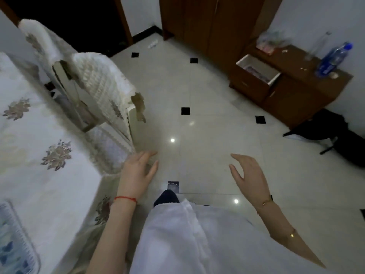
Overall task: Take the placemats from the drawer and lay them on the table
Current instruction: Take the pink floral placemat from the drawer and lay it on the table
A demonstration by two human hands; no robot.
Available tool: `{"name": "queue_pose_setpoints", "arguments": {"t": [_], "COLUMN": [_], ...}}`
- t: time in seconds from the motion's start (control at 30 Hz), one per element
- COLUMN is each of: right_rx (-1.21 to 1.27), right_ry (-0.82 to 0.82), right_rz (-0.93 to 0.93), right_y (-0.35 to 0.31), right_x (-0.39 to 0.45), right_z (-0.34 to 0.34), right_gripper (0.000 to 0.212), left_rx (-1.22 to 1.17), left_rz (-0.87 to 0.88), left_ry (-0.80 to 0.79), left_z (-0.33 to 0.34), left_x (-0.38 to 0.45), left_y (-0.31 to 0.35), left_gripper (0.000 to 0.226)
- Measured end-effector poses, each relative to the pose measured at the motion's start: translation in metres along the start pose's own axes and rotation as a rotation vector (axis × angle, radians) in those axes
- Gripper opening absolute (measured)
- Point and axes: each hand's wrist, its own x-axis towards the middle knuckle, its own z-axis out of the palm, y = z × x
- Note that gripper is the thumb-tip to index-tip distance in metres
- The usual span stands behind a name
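Plainly both hands hold nothing: the left hand (pixel 138 171) and right hand (pixel 248 173) hang with fingers loose over the floor. The open drawer (pixel 258 69), something pale inside, lies well off at one o'clock, nearer the right hand; one mat (pixel 13 246) lies on the table (pixel 39 186) at eight o'clock

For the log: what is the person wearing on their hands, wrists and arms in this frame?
Both forearms are bare, with no sleeves showing and no gloves. The left hand has a thin red string bracelet at the wrist. The right hand has a slim gold bracelet at the wrist, and a second gold bangle sits further up that forearm.
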Motion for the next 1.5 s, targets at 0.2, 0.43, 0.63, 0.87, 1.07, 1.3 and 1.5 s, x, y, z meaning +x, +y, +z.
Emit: {"name": "queue_pose_setpoints", "arguments": {"t": [0.2, 0.43, 0.63, 0.87, 1.07, 1.3, 1.5], "right_rx": [0.015, -0.011, -0.03, -0.059, -0.029, -0.01, 0.018], "right_ry": [0.076, 0.103, 0.17, 0.289, 0.267, 0.248, 0.222], "right_rz": [0.188, 0.353, 0.419, 0.483, 0.57, 0.586, 0.593], "right_y": [0.05, 0.109, 0.166, 0.222, 0.273, 0.357, 0.427], "right_x": [0.014, 0.08, 0.204, 0.327, 0.4, 0.497, 0.585], "right_z": [-0.012, -0.012, -0.037, -0.07, -0.077, -0.085, -0.115], "right_gripper": [0.03, 0.032, 0.033, 0.033, 0.033, 0.033, 0.033], "left_rx": [0.0, -0.013, -0.055, -0.024, -0.033, -0.051, -0.093], "left_rz": [0.095, 0.202, 0.259, 0.431, 0.497, 0.507, 0.523], "left_ry": [-0.09, -0.158, -0.175, -0.222, -0.257, -0.222, -0.187], "left_z": [0.034, 0.084, 0.112, 0.14, 0.176, 0.243, 0.284], "left_x": [0.074, 0.202, 0.349, 0.516, 0.621, 0.728, 0.811], "left_y": [0.037, 0.069, 0.116, 0.177, 0.223, 0.272, 0.324], "left_gripper": [0.029, 0.037, 0.033, 0.041, 0.033, 0.026, 0.03]}}
